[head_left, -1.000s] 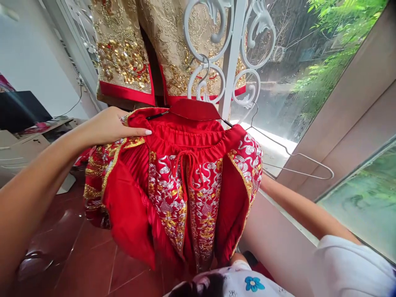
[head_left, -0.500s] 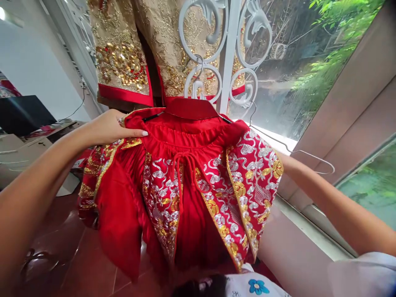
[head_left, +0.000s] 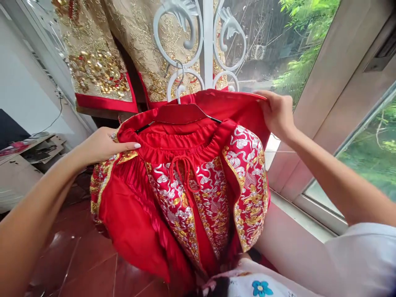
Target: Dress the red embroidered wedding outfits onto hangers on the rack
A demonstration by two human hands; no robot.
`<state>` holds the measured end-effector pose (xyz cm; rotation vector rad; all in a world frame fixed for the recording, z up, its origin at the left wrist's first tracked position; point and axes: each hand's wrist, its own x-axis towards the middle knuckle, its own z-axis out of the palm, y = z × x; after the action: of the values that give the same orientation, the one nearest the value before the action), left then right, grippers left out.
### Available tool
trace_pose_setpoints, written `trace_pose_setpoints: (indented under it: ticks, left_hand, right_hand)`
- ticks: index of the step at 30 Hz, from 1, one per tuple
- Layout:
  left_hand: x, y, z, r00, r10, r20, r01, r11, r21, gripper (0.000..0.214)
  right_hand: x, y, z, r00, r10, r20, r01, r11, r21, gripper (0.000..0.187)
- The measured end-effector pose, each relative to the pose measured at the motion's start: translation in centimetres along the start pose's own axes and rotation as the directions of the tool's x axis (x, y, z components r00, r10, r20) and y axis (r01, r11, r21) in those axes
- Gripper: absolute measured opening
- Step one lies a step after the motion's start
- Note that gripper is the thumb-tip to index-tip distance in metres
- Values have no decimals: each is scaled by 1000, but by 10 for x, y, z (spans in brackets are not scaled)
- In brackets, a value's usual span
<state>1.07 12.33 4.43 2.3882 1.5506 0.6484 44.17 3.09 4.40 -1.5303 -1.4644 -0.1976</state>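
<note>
A red drawstring-waisted garment [head_left: 173,142] with silver-and-gold embroidered panels hangs from a metal-hooked hanger [head_left: 179,84] in front of me. Its tied red cord [head_left: 187,175] dangles at the middle. A red satin jacket [head_left: 230,103] with gold trim is spread behind and around it. At the left shoulder, my left hand [head_left: 100,145] pinches the jacket's edge, thumb on top. On the far right, my right hand [head_left: 278,113] grips the jacket's other edge and holds it out taut. The lower part of the clothes is partly hidden in folds.
A beige, gold-sequined garment [head_left: 95,70] with a red hem hangs behind. White scrolled ironwork [head_left: 208,45] stands before the window. To the right is a framed glass door [head_left: 324,103]. A cluttered desk [head_left: 18,156] is at the left, above red floor tiles [head_left: 89,264].
My right hand has come up from behind the embroidered panel and now draws the red jacket edge out to the right. My left hand keeps its pinch. The view has shifted to the right.
</note>
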Motion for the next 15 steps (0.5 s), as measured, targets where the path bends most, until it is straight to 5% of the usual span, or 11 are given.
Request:
trace_pose_setpoints:
  ticks: [2, 6, 11, 15]
  left_hand:
    - [-3, 0, -2, 1000, -10, -24, 10, 1000, 7, 36]
    - [-4, 1, -5, 999, -18, -49, 19, 999, 27, 36]
    - [-4, -2, -4, 996, -43, 82, 58, 980, -192, 41]
    - [-24, -21, 5, 996, 50, -74, -50, 999, -5, 64]
  right_hand:
    - [-14, 2, 3, 978, -177, -114, 150, 965, -215, 34]
    - [-58, 15, 4, 982, -162, 100, 190, 862, -470, 42]
    - [-94, 17, 2, 977, -120, 178, 186, 888, -422, 45]
    - [-99, 12, 5, 983, -140, 119, 164, 961, -225, 44]
